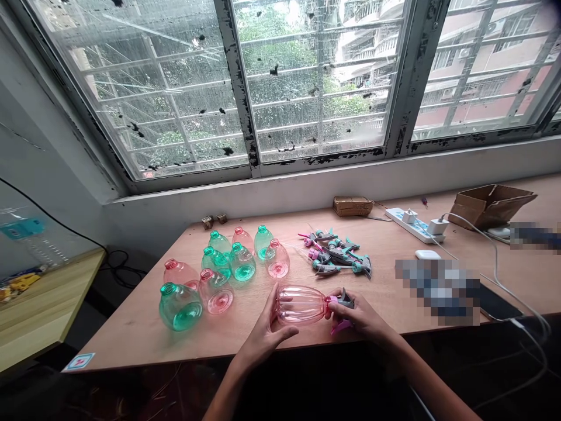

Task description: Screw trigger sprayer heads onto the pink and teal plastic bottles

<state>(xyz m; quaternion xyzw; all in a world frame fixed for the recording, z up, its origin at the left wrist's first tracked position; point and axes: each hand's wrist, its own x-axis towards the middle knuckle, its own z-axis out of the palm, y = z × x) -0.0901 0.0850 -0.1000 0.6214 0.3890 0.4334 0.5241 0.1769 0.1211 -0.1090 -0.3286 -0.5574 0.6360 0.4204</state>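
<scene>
A clear pink spray bottle [302, 305] lies on its side between my hands, near the table's front edge. My left hand [268, 327] cups its base, thumb below and fingers behind. At the neck, my right hand [357, 313] is closed round the grey and pink spray head [345, 299]; part of that head is hidden by the fingers. Several open bottles without heads stand to the left, among them a green bottle [180, 307] and a pink bottle [217, 292]. Behind my right hand lies a pile of grey, teal and pink spray heads [337, 251].
On the right are a white power strip [414, 225] with chargers and cables, an open cardboard box [491, 204], a white case [428, 255] and a dark phone [499, 301]. A small cardboard piece [353, 206] sits by the wall. The wooden table [127, 333] ends close to my forearms.
</scene>
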